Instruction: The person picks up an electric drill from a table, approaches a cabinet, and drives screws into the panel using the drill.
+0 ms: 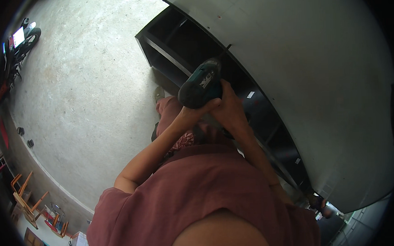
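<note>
A dark teal and black cordless drill [200,84] is held out in front of my body, its bit end pointing up and to the right toward a black shelf unit [158,46]. My right hand [228,105] grips it from the right side, with the drill body covering most of the fingers. From the left, my left hand [196,115] closes in under the back of the drill, its thumb lying against my right hand. The handle is hidden beneath the body. A thin dark bit [225,50] reaches to the edge of a grey panel [300,65].
The black unit runs along the grey panel and has small white labels [250,94]. At the far left, a motorcycle [20,47] stands on the concrete floor [89,75]. Wooden chairs [28,203] are at lower left. Another person [320,204] shows at lower right.
</note>
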Tool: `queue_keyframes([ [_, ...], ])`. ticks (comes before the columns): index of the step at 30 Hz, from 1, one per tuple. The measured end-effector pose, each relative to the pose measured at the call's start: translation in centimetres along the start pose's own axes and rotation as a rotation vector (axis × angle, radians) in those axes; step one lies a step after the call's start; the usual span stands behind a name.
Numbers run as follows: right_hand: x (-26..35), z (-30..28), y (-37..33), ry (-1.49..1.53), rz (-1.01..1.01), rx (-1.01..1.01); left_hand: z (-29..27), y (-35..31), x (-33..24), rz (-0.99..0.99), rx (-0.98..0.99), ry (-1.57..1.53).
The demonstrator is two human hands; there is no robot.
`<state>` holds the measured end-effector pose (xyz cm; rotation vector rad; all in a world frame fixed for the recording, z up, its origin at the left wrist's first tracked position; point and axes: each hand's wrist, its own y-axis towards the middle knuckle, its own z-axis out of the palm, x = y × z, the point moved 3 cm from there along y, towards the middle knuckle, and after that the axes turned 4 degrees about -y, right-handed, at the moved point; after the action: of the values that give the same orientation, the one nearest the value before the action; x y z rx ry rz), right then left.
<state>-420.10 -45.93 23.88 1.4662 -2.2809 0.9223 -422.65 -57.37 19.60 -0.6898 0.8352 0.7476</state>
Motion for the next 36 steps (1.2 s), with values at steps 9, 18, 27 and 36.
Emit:
queue_keyframes([
  [9,0.0,0.0,-0.2,0.032,-0.021,-0.039,0.2,0.2,-0.6,0.000,0.012,0.045],
  [18,0.5,-0.1,-0.4,0.109,0.008,-0.037,0.1,0.6,-0.9,-0.065,0.041,0.053],
  [27,-0.7,0.3,-0.4,0.315,-0.013,-0.081,0.7,1.8,-2.2,0.033,0.076,0.334],
  [36,-1.4,1.5,-0.6,0.614,-0.147,-0.109,1.5,1.5,-3.5,0.072,0.092,0.548],
])
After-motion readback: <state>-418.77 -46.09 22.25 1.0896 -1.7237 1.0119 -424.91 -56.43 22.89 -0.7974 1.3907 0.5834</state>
